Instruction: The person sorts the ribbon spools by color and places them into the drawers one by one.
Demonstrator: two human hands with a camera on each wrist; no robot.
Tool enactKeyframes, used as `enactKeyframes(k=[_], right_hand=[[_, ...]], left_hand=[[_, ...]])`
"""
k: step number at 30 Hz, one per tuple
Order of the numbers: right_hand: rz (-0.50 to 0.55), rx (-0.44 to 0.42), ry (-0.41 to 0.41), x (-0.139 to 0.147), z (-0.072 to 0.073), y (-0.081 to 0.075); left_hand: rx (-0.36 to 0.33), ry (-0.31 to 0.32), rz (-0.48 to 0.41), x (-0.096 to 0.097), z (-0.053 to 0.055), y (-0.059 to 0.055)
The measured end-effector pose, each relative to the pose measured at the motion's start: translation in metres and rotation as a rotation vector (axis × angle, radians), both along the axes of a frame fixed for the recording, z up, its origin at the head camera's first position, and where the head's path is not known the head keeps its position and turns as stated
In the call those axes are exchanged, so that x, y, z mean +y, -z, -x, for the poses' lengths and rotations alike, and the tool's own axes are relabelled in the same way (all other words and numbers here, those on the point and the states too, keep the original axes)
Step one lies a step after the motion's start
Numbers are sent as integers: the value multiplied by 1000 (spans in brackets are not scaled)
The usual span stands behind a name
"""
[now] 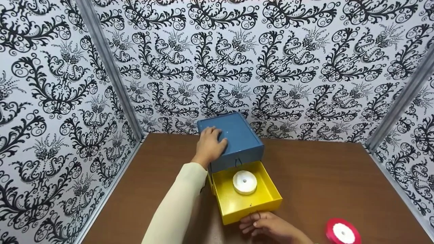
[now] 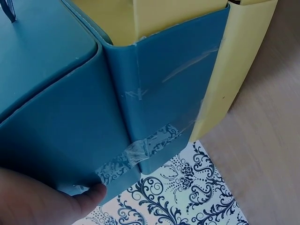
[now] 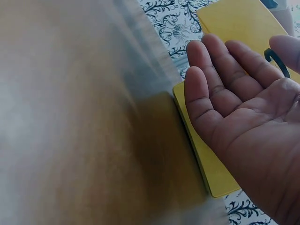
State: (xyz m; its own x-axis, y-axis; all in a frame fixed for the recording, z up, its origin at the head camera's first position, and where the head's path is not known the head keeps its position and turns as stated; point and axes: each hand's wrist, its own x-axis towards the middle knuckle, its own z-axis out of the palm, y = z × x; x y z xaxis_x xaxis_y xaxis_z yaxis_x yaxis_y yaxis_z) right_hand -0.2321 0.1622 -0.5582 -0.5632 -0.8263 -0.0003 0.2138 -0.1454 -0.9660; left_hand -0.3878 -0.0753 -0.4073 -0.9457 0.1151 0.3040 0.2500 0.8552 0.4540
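My left hand (image 1: 211, 144) rests on top of a blue drawer box (image 1: 234, 130), fingers spread toward its left edge. In the left wrist view, my thumb (image 2: 89, 199) touches the box near a strip of clear tape. Below the blue upper drawer front, a yellow drawer (image 1: 234, 200) is pulled out, with a white ribbon roll (image 1: 249, 188) lying flat in it. My right hand (image 1: 268, 225) is palm up at the drawer's front. Its dark pull loop (image 3: 277, 61) shows between the thumb and index finger, with the fingers loosely extended.
A red ribbon spool (image 1: 356, 234) with a white centre lies on the brown table (image 1: 325, 183) at the near right. Patterned wall panels (image 1: 288, 67) enclose the table at the back and sides. A dark loop (image 1: 238, 162) hangs on the blue drawer front.
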Motion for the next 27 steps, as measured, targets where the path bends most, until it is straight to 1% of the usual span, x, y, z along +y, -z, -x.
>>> enactKeyframes(k=[9,14,17,24,27], right_hand=[[-49,-36,46,-7,13,-5],[-84,-43,93,-8,22,-3],[-101,-42,111,-9,27,-2],[-136,-41,126,-13,40,-6],[-123,-43,131,-18,46,-7]], left_hand=[[6,8,-18,0,0,0],[3,8,-2,-1,0,0],[13,8,6,0,1,0],[25,9,10,0,0,0],[20,4,12,-1,1,1]])
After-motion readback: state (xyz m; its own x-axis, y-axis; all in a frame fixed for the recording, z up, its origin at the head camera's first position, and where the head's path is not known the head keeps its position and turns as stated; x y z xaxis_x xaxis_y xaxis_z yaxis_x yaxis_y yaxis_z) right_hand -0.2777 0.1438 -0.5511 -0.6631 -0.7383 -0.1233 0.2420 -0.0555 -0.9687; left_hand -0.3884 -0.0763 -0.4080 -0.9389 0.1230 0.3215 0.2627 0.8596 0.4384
